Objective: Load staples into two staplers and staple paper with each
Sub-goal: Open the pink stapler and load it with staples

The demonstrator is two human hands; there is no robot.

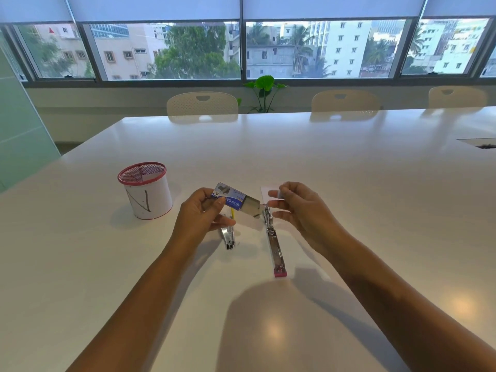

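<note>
glossy white worktop [322, 162] under a window wall [241, 49]; left hand [204, 213] grips a staple box [233, 200], right hand [298, 205] pinches staples [280, 195].

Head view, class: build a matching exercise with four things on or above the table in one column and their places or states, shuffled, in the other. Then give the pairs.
Things:
1. staple box
2. pink-ended stapler
3. mesh cup
4. small white piece

Places or states:
A. stands upright at the table's left
B. pinched in the right hand
C. lies opened flat on the table
D. held in the left hand, inner tray slid partly out

Pairs: 1-D, 2-C, 3-A, 4-B
</note>
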